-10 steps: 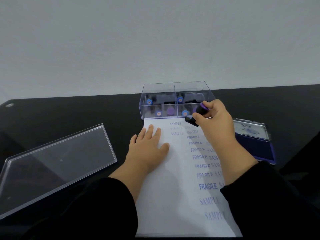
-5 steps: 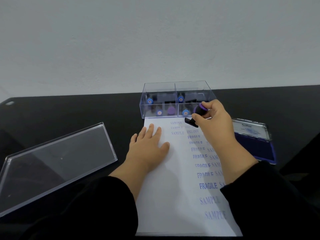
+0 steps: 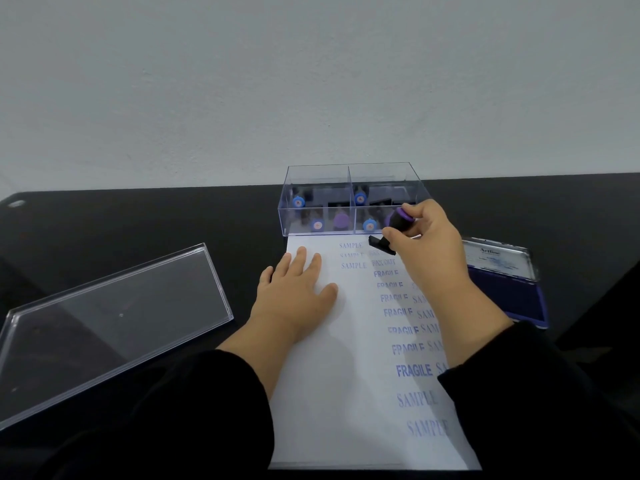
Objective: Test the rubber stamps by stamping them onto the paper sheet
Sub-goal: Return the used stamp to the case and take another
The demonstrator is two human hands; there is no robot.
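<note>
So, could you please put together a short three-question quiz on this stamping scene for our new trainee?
1. True or false: the left hand lies flat on the paper sheet.
2. Which does the right hand grip? A) the ink pad B) a purple-topped stamp C) the clear lid
3. Fill in: the clear stamp box sits at the sheet's ____ edge.

Key:
1. True; its fingers are straight.
2. B; its black base is tilted at the top of the sheet.
3. Far; the box stands just beyond it.
</note>
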